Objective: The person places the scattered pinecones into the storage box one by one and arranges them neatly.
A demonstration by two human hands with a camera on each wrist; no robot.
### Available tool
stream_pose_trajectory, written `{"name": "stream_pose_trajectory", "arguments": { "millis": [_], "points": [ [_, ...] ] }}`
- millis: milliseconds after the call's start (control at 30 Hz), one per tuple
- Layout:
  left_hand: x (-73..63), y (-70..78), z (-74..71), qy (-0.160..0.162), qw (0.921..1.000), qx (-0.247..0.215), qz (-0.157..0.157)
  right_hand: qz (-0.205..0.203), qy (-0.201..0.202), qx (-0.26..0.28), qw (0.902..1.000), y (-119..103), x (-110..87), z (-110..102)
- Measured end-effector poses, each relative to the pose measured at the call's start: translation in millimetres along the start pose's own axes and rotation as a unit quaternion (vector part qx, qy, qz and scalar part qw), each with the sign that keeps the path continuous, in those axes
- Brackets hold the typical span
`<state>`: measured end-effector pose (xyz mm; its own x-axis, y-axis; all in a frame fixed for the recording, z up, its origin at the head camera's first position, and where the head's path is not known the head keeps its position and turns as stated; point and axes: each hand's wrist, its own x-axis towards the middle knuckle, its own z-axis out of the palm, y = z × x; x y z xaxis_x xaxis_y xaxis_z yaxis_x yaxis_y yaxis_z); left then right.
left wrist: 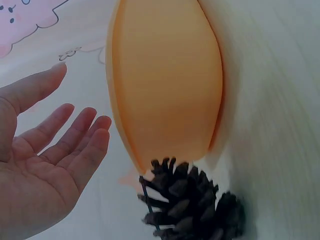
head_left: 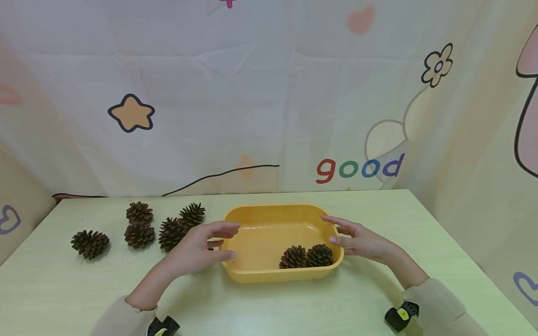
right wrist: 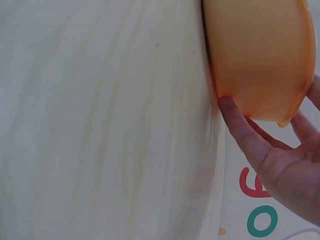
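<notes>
Yellow tub (head_left: 260, 245) partly behind left hand (head_left: 201, 247)

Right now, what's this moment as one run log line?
left hand: by yellow tray, left end | right hand: at right end | inside: two pinecones | on table: five other pinecones visible

"Where's the bare left hand (left wrist: 50, 162)?"
"Palm showing, fingertips just beside the smooth, rounded orange plastic tub (left wrist: 167, 80)."
"And at the bottom?"
"A dark brown, woody-scaled pine cone (left wrist: 182, 200), with a second dark cone (left wrist: 231, 215) partly hidden behind it."
</notes>
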<state>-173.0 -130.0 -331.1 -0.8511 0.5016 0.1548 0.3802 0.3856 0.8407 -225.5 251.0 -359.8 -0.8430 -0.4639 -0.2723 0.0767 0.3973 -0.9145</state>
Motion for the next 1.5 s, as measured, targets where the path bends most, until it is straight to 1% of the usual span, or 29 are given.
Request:
{"name": "stream_pose_trajectory", "arguments": {
  "millis": [133,467,667,800,1033,1233,1367,1500],
  "points": [
    [-6.2,-2.6,-7.0,0.01,0.9999,0.005,0.004,0.0,0.001,-0.001,1.0,0,0.1,0],
    [-21.4,-12.8,-20.0,0.036,0.999,0.019,-0.017,-0.003,-0.003,0.003,1.0,2,1.2,-1],
    [-29.3,-17.3,-24.1,0.048,0.9977,0.036,-0.032,-0.001,-0.001,0.002,1.0,3,1.6,-1],
    [-33.3,-20.4,-27.1,0.053,0.9969,0.05,-0.032,-0.001,0.0,0.004,1.0,3,1.9,-1],
    [-36.7,-24.5,-30.8,0.058,0.9948,0.073,-0.041,-0.006,-0.007,0.008,0.9999,3,1.1,-1],
    [-36.4,-29.8,-29.6,0.052,0.9921,0.109,-0.033,-0.01,-0.013,0.009,0.9998,2,0.7,-1],
    [-34.8,-32.3,-27.4,0.054,0.9872,0.147,-0.027,-0.011,-0.012,0.009,0.9998,2,0.5,-1],
    [-32.8,-34.8,-25.8,0.051,0.9801,0.191,-0.023,-0.01,-0.009,0.009,0.9999,2,0.4,-1]
  ]
}}
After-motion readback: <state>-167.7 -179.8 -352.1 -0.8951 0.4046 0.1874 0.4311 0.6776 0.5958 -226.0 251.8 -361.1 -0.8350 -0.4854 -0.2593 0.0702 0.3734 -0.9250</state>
